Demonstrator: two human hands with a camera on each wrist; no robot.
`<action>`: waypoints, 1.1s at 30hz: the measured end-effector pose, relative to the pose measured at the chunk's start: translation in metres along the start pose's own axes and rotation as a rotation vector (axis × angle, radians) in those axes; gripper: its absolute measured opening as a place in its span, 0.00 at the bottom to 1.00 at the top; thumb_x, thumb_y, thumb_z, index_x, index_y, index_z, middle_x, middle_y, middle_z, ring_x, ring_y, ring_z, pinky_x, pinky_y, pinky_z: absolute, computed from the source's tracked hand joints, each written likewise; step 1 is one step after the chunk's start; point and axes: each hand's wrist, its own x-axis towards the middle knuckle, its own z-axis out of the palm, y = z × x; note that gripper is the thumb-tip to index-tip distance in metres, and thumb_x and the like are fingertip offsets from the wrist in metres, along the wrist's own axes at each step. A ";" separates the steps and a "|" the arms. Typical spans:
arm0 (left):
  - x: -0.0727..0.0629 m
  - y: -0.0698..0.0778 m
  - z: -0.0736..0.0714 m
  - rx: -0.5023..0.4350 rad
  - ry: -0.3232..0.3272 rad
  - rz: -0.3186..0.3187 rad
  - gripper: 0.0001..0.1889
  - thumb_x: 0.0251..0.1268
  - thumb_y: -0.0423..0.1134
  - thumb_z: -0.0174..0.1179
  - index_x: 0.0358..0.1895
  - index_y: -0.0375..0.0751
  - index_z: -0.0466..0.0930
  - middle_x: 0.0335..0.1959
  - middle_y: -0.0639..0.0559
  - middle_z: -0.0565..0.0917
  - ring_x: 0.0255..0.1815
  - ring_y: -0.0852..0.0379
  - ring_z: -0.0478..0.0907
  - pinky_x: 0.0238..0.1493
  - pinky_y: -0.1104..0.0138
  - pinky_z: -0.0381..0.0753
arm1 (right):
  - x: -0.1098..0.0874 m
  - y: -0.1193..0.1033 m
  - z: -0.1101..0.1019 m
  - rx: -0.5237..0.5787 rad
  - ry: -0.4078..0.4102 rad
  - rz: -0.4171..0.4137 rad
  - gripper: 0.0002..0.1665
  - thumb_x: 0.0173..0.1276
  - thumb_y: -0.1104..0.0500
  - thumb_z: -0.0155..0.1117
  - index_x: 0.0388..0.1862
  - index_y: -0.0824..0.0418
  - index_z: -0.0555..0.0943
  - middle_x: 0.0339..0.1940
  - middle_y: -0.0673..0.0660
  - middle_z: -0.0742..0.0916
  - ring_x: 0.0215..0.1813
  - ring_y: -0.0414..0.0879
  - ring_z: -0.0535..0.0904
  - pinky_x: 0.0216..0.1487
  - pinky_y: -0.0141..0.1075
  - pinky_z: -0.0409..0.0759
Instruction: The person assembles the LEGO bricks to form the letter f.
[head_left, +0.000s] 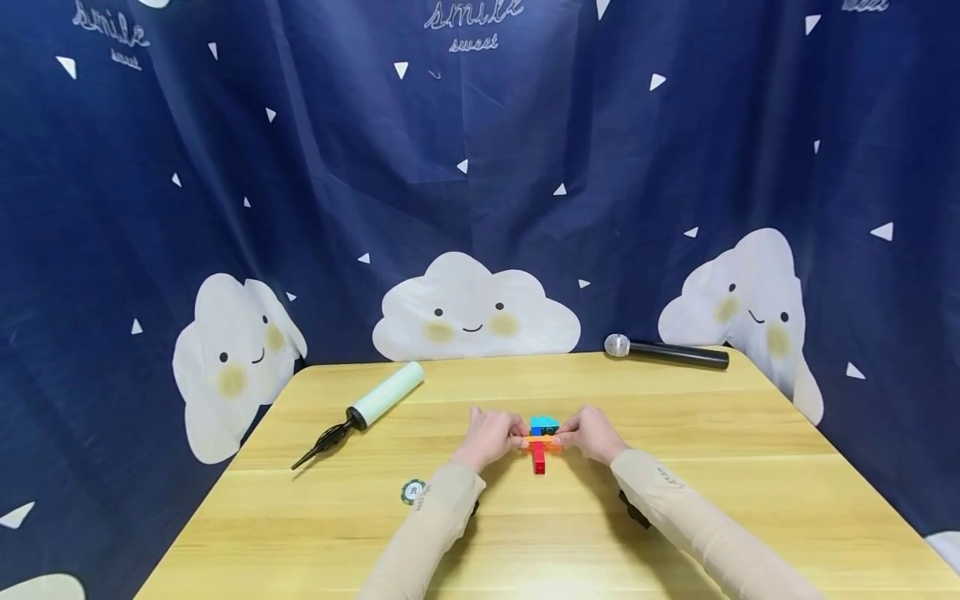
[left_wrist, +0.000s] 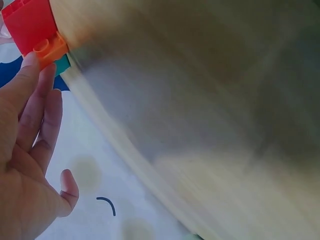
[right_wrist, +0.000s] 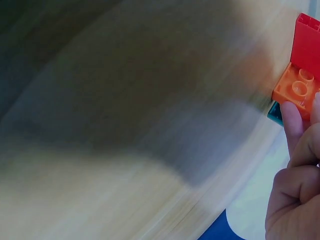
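Note:
Between the two hands, at the middle of the table, is a small build of toy building bricks. An orange brick (head_left: 542,442) lies crosswise in it, with a red brick (head_left: 539,462) sticking out toward the person. Teal (head_left: 545,422) and blue (head_left: 536,432) bricks show on the far side. My left hand (head_left: 491,435) pinches the left end of the orange brick (left_wrist: 52,52) between thumb and fingers. From the other side my right hand (head_left: 596,433) pinches its right end. In the right wrist view, round tubes show on the orange brick (right_wrist: 286,89), beside the red brick (right_wrist: 307,47).
A pale green hand pump (head_left: 388,395) with a black nozzle lies at the left of the wooden table (head_left: 540,542). Nearer is a green-and-white poker chip (head_left: 412,492), beside the left sleeve. A black microphone (head_left: 667,352) rests by the far right edge, before a blue cloud-print curtain (head_left: 517,217).

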 end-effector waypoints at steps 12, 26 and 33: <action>0.002 0.005 -0.001 0.024 0.046 0.029 0.05 0.53 0.46 0.68 0.30 0.52 0.88 0.30 0.62 0.88 0.34 0.64 0.79 0.40 0.62 0.52 | 0.001 0.004 -0.001 0.014 0.008 0.021 0.06 0.58 0.62 0.70 0.32 0.64 0.89 0.31 0.58 0.90 0.27 0.40 0.78 0.31 0.34 0.77; 0.001 0.009 0.007 0.152 0.132 0.087 0.06 0.52 0.49 0.67 0.31 0.54 0.90 0.32 0.64 0.88 0.37 0.63 0.82 0.40 0.63 0.52 | -0.007 0.013 -0.001 -0.038 0.074 -0.065 0.08 0.58 0.65 0.69 0.37 0.65 0.88 0.40 0.63 0.89 0.45 0.55 0.85 0.48 0.46 0.80; 0.002 0.012 0.003 0.207 0.145 0.111 0.07 0.51 0.49 0.69 0.32 0.53 0.90 0.36 0.62 0.88 0.36 0.60 0.78 0.43 0.59 0.54 | -0.008 0.015 -0.006 -0.009 0.036 -0.069 0.15 0.54 0.61 0.73 0.41 0.67 0.87 0.37 0.61 0.89 0.36 0.47 0.86 0.36 0.37 0.81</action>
